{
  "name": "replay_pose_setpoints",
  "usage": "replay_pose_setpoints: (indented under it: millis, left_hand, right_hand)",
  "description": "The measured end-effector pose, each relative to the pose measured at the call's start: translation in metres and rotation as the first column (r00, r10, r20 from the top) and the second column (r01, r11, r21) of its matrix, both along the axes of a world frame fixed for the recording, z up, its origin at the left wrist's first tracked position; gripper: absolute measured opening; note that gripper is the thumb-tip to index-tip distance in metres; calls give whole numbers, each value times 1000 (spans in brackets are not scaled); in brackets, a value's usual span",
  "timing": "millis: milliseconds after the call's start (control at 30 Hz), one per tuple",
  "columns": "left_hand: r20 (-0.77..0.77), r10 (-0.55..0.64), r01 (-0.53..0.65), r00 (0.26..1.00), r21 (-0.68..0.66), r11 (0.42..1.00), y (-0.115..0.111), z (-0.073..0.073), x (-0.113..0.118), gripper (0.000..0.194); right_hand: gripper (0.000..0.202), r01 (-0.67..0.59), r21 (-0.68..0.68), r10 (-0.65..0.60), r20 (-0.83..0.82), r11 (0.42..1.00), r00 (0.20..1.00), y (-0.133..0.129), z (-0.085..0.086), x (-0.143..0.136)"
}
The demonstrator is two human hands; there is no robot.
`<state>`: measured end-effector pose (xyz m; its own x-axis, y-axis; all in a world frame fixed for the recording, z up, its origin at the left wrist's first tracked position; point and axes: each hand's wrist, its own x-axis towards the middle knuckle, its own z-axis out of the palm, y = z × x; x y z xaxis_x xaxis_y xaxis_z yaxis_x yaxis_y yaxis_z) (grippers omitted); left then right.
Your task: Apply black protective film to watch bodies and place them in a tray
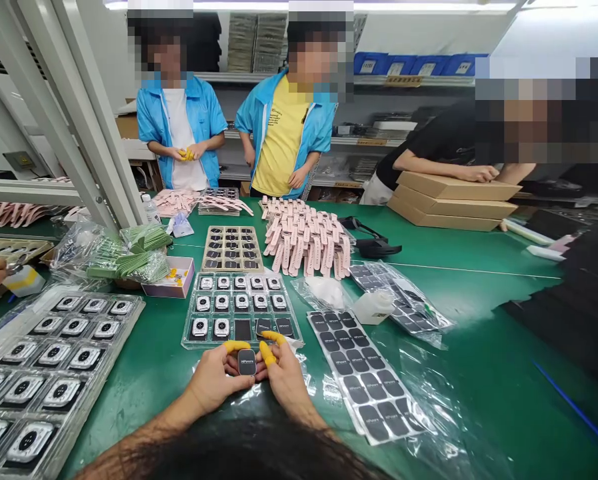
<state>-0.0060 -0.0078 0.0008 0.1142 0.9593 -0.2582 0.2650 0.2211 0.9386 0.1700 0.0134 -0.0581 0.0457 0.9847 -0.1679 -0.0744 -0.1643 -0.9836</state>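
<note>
**Both hands pinching one watch body low in the frame**

The left hand and the right hand are meeting at the lower centre of the frame, just above the green table. Between them they are gripping a small dark watch body, its black face turned up toward the camera. The fingers of both hands are closing on it from either side: the left fingers are pressing against its left edge, the right fingers against its right edge, and the yellow finger cots on the fingertips are arching over its upper edge. The watch body is sitting in the gap between the two sets of fingers, touching both, and is lifted clear of the tray.

Just above the hands, a clear tray is lying on the table, holding rows of watch bodies, some silver-backed and some showing dark faces. A second tray with dark pieces is lying farther up the frame. To the right of the hands, a sheet of dark film squares is stretching diagonally toward the lower right. A pile of pink straps is lying in the upper centre. At the lower left, a large tray of silver-backed watch bodies is filling the corner.

Across the table, two people in blue jackets are standing in the upper left and centre, and a third person is leaning on flat cardboard boxes at the upper right.
</note>
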Motion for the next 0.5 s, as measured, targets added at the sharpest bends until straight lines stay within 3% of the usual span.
replay_pose_setpoints:
  millis: [100,200,267,333,400,500]
  left_hand:
    - [264,75,-68,961,-36,997,2,8,-8,73]
    - [282,82,-98,956,43,994,15,22,-22,73]
    - [125,73,-89,990,134,987,31,31,-34,70]
    - [-128,100,-60,987,285,957,48,35,-43,62]
    - [-358,120,26,926,377,926,62,35,-46,56]
    - [-559,25,183,829,313,932,70,27,-37,58]
  right_hand:
    - [48,25,-1,-25,3,1000,1000,0,0,1]
    - [49,6,-4,-6,13,1000,1000,-4,0,1]
    - [50,-22,-5,22,19,1000,1000,-7,1,1]
    - [49,-49,8,48,39,999,998,-9,3,1]
    - [47,-72,23,70,70,997,995,-11,5,1]
    - [47,-87,19,84,103,996,991,-12,6,2]
